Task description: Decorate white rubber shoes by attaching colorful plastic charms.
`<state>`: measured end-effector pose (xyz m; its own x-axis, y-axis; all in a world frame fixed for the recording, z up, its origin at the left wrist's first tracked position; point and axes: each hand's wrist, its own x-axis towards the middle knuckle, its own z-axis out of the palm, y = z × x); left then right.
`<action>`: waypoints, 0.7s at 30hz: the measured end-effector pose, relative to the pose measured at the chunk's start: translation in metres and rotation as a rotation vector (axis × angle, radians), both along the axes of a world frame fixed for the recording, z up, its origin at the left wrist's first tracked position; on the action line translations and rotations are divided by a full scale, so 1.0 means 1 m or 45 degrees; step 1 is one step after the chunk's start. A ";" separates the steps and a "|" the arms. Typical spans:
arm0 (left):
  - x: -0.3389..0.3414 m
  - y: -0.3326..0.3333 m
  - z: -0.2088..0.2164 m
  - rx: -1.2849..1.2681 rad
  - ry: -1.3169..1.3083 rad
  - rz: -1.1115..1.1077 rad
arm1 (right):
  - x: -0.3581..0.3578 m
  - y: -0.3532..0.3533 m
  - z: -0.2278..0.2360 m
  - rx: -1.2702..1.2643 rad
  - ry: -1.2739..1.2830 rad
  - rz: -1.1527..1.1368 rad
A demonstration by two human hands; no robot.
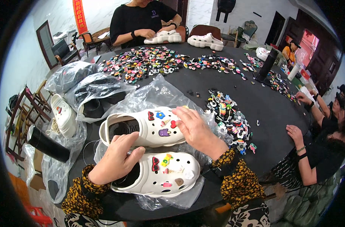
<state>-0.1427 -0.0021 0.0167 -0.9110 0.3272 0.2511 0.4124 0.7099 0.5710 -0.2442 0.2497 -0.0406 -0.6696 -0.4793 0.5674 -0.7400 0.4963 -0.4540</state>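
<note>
Two white clogs lie side by side before me, toes to the right. On the farther clog are charms: red sunglasses, a blue flower, an ice cream cone, a purple popsicle and a red piece near the toe. My left hand holds this clog at the near side of its heel opening, thumb apart from the fingers. Over its toe, my right hand grips with bent fingers; whatever lies under the fingertips is hidden. The nearer clog carries sunglasses, a yellow-green figure, a cone, a white flower and other charms.
Clear plastic bags lie under and behind the clogs. Loose charms are heaped to the right, with a larger spread farther back. A black cylinder and another white clog are at left. Co-workers sit around the black table.
</note>
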 end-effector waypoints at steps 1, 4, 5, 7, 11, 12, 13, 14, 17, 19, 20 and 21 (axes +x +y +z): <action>0.000 0.000 0.000 -0.012 0.011 0.026 | 0.000 0.000 0.000 0.013 -0.012 0.001; -0.001 -0.001 0.000 0.056 0.026 -0.031 | -0.001 0.000 0.000 0.023 -0.008 -0.004; -0.001 -0.002 0.001 0.055 0.027 -0.028 | -0.001 -0.001 -0.001 0.017 0.000 -0.012; 0.000 -0.003 0.001 -0.043 -0.049 -0.002 | 0.000 -0.001 -0.002 0.012 -0.027 0.002; 0.002 -0.003 0.002 0.023 -0.081 -0.020 | 0.000 -0.001 0.000 0.006 -0.037 0.013; 0.001 -0.001 0.001 0.037 0.051 -0.020 | 0.000 -0.001 0.000 0.007 -0.044 0.010; 0.001 -0.001 0.001 0.040 0.057 -0.019 | 0.001 0.000 0.001 0.011 -0.046 0.005; 0.001 -0.001 0.000 0.045 0.051 -0.029 | 0.001 0.000 0.002 0.018 -0.038 0.006; 0.000 -0.001 -0.001 0.033 0.077 -0.028 | 0.001 0.000 0.002 0.026 -0.031 0.016; 0.000 -0.001 0.000 0.005 0.111 -0.024 | 0.000 0.000 0.002 0.012 -0.038 0.013; 0.000 -0.001 0.000 0.022 0.074 -0.023 | 0.000 0.000 0.001 0.009 -0.023 0.019; 0.000 -0.002 0.000 0.025 0.047 -0.016 | 0.000 0.001 0.001 0.008 -0.016 0.016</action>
